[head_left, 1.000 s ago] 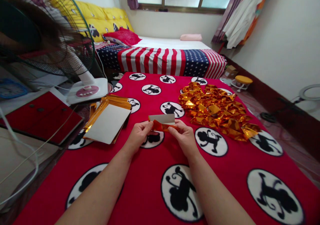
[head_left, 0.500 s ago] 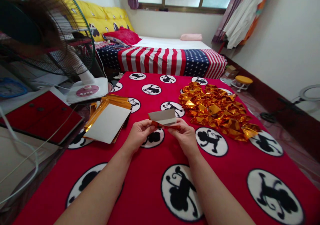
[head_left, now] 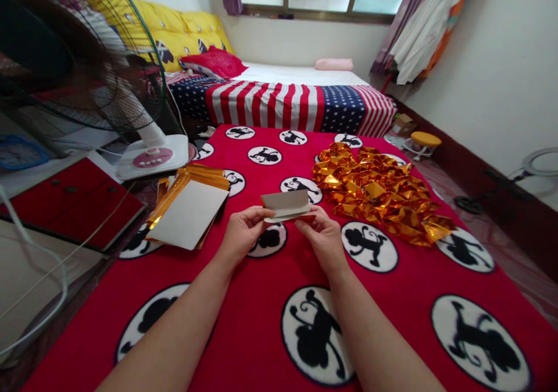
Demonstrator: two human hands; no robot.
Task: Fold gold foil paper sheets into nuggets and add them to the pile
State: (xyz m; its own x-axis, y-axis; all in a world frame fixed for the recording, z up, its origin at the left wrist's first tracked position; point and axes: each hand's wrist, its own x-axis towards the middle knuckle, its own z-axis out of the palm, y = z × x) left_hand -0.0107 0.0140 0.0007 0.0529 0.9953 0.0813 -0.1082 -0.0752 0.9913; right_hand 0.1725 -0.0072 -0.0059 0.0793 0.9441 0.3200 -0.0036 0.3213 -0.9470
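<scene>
Between my hands is a partly folded sheet of foil paper (head_left: 285, 202), its pale inner side facing me and an orange edge showing below. My left hand (head_left: 244, 229) is closed on the sheet's left end, thumb and fingers pinching it. The right end is pinched by my right hand (head_left: 320, 233), with the thumb along the near edge. To the left lies a stack of flat foil sheets (head_left: 189, 211), white side up on top and gold edges sticking out. On the right sits a heap of folded shiny gold foil pieces (head_left: 377, 191).
A red cloth (head_left: 257, 345) with monkey circles covers the surface under my hands. At left a fan (head_left: 152, 153) stands beside a dark red panel (head_left: 72, 200) and white cables. Beyond are a bed (head_left: 279, 104) and a yellow stool (head_left: 425, 140).
The fingers of my left hand have shifted slightly on the sheet's left end, and more of its pale lower fold shows. My right hand keeps nearly the same place.
</scene>
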